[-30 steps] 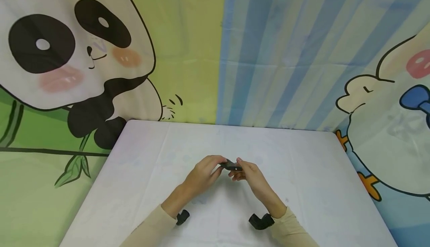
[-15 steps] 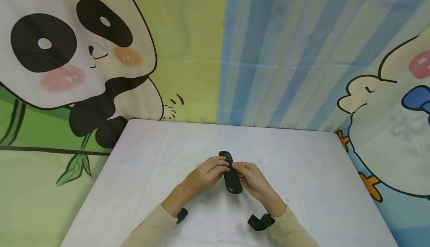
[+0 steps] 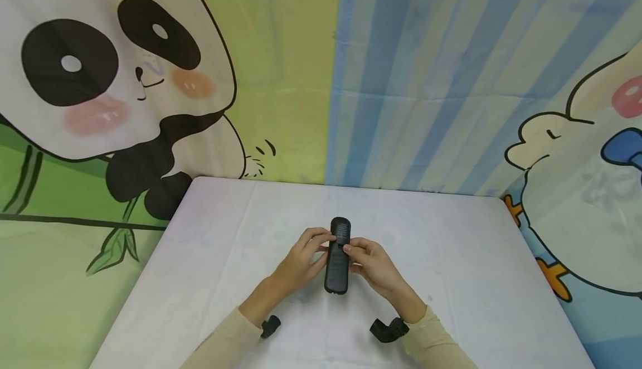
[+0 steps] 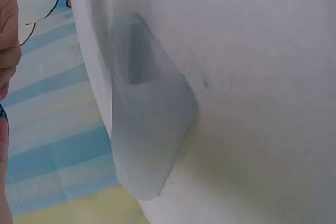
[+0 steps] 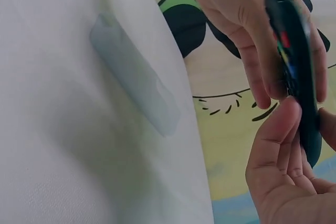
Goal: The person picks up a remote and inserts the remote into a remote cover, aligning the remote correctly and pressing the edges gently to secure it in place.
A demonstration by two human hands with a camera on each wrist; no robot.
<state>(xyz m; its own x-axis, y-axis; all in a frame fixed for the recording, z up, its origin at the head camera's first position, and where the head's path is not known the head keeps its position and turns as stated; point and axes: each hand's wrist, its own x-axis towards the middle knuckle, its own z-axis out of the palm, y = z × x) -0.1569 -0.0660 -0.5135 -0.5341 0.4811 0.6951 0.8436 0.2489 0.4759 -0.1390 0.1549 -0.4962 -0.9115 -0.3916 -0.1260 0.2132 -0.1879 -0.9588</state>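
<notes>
1. The black remote control (image 3: pixel 337 257) was held above the middle of the table (image 3: pixel 210 257), lengthwise away from the person, its far end past the fingertips and its near end toward the wrists.
2. In the right wrist view the remote control (image 5: pixel 294 61) showed small coloured buttons on one face; which buttons could not be told.
3. The left hand (image 3: pixel 301 257) gripped the remote from its left side, fingers curled round the upper body.
4. The right hand (image 3: pixel 373 263) pinched the remote from the right side, thumb (image 5: pixel 275 129) lying against its edge, the other fingers curled beneath.
5. Judged progress: the remote was already lifted and squared up in both hands; no cover or part was visibly off, so any further handling appeared yet to come.
6. The table carried a white cloth; the left wrist view showed little beyond that cloth and a pale shadow.
7. A black wrist-worn camera (image 3: pixel 388 330) sat by the right cuff.
8. Behind the table hung a cartoon backdrop with a panda (image 3: pixel 110 79) and blue stripes.
</notes>
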